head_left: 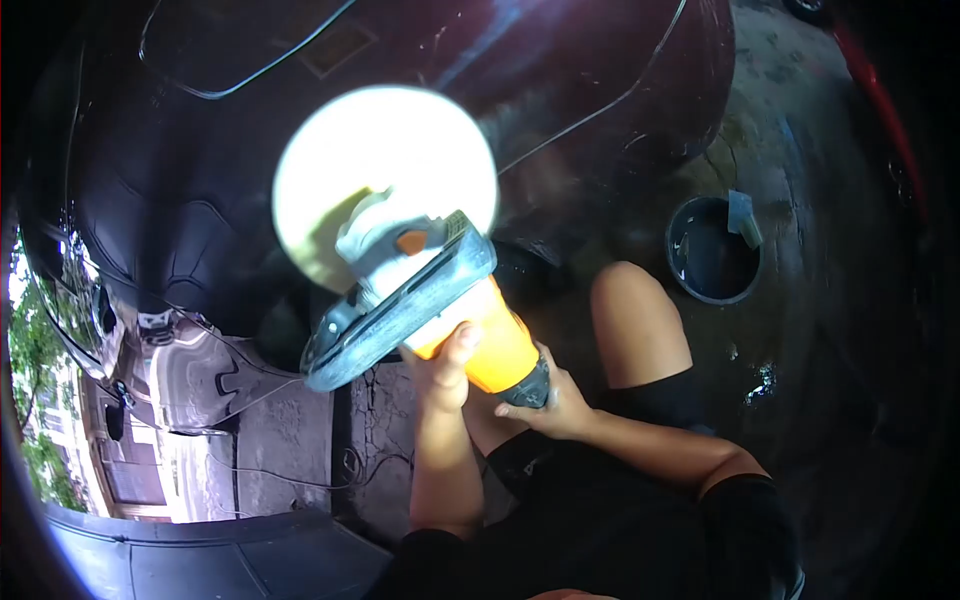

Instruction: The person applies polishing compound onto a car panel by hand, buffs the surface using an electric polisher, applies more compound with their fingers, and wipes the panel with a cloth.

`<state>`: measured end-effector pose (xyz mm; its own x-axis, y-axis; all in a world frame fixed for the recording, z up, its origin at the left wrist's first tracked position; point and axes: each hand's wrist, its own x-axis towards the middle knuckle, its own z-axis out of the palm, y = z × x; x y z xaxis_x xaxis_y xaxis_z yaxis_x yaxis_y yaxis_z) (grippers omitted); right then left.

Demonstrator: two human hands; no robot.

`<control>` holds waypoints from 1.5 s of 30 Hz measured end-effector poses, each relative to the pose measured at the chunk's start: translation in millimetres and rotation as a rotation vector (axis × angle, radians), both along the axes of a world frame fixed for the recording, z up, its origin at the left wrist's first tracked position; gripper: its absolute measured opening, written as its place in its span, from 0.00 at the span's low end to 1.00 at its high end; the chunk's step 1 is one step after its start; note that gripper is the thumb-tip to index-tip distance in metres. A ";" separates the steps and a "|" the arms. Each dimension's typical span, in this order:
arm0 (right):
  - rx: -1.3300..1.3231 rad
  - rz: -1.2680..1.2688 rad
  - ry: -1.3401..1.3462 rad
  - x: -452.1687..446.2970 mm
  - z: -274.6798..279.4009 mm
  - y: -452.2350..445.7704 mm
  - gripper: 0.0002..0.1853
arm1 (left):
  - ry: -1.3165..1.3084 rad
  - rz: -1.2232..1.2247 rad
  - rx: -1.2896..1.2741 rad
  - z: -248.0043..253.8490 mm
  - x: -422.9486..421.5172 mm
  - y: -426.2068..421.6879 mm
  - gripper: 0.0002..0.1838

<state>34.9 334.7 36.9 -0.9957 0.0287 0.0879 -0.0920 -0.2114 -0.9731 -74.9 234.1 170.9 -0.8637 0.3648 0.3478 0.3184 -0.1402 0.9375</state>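
An orange polisher [492,345] with a large, round white pad [430,130] is held up in front of me. Its pad faces the dark maroon car panel [590,60]; I cannot tell whether they touch. A dark loop-shaped handle [400,318] crosses the tool behind its silver head [385,240]. My left hand [443,368] grips the orange body from the left, thumb on top. Around the black rear end [530,388] my right hand [563,403] is closed. Some fingers of both hands are hidden behind the tool.
A dark bucket [672,245] stands on the wet floor at the right, with a light blue cloth or sponge [741,215] on its rim. Thin cables [300,482] trail across the cracked ground at lower left. My bent knee [640,320] is close beside the polisher.
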 end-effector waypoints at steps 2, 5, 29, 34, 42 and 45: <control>0.071 0.052 -0.030 -1.3 7.8 -15.5 0.59 | -0.066 0.006 -0.010 3.6 4.5 -33.4 0.44; 0.138 0.097 0.071 -16.8 9.3 -33.9 0.58 | -0.187 -0.016 0.126 -10.1 0.1 -82.8 0.50; -0.105 -0.236 -0.011 -7.7 -32.8 15.6 0.19 | 0.120 -0.034 -0.024 29.6 0.2 85.2 0.29; 0.111 -0.126 -0.007 -27.4 -29.5 -18.2 0.20 | 0.809 0.271 -0.519 -7.1 -11.2 -3.4 0.43; 0.208 0.072 0.149 -64.8 -4.7 -82.3 0.28 | -0.012 0.255 0.066 -54.8 -20.8 -143.3 0.38; 0.392 0.092 0.164 -74.3 -4.9 -106.0 0.42 | -0.102 0.129 0.305 -24.3 -25.3 -163.6 0.44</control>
<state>-39.4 228.7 32.0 -0.9646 -0.1263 0.2313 -0.2497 0.1564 -0.9556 -100.2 70.5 146.6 -0.9319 0.1429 0.3334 0.2583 -0.3837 0.8866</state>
